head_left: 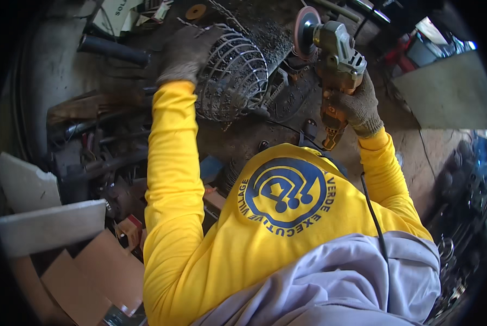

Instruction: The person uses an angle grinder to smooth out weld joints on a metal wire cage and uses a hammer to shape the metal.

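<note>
My left hand (184,54), in a dark work glove, is closed at the upper left edge of a rounded metal wire cage (232,73); its fingertips are partly lost in shadow. The cage has curved bars and lies on its side near the floor. To its right, my gloved right hand (361,106) grips the handle of a cordless angle grinder (338,51). The grinder is held upright, with its reddish-brown disc (307,33) at the top left, apart from the cage. I cannot tell whether the disc is spinning.
A dark tube (114,50) lies left of my left hand. A loose tan disc (195,12) rests beyond the cage. Metal scrap (99,136), white boards (51,228) and cardboard (108,266) crowd the left. A pale sheet (450,92) and a thin cable (425,152) are at the right.
</note>
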`<state>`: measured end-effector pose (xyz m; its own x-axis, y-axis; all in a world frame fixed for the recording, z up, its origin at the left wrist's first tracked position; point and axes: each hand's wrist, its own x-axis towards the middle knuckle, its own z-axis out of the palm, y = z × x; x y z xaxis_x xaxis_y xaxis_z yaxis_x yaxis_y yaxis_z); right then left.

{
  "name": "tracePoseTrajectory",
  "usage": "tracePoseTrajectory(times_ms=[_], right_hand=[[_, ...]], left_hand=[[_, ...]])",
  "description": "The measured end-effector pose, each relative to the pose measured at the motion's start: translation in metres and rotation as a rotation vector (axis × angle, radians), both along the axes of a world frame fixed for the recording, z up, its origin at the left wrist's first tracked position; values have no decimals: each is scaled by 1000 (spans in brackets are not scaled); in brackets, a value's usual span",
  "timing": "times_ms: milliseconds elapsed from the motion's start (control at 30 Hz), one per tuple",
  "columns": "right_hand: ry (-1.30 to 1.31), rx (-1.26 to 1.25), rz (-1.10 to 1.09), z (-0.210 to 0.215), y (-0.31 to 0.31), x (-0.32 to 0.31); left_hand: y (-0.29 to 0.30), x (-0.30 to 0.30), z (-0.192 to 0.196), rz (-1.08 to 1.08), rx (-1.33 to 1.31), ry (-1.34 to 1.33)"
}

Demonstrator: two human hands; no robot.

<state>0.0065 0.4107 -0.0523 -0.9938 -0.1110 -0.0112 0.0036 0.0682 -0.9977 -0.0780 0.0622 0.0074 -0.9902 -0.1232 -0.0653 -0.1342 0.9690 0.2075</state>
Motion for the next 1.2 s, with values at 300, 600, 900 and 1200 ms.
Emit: tracePoseTrajectory(times_ms=[300, 600, 900, 1200], right_hand=[[22, 87, 6, -12, -19, 65], [61, 227, 211, -20, -28, 62], [11, 212, 312, -22, -28, 59], [60, 220, 316, -10, -28, 60]], left_hand=[[-88, 61, -6, -7, 971, 416], [-119, 36, -21, 91, 619, 440], [-117, 32, -28, 107, 516, 480], [-114, 25, -21, 176, 501, 412]])
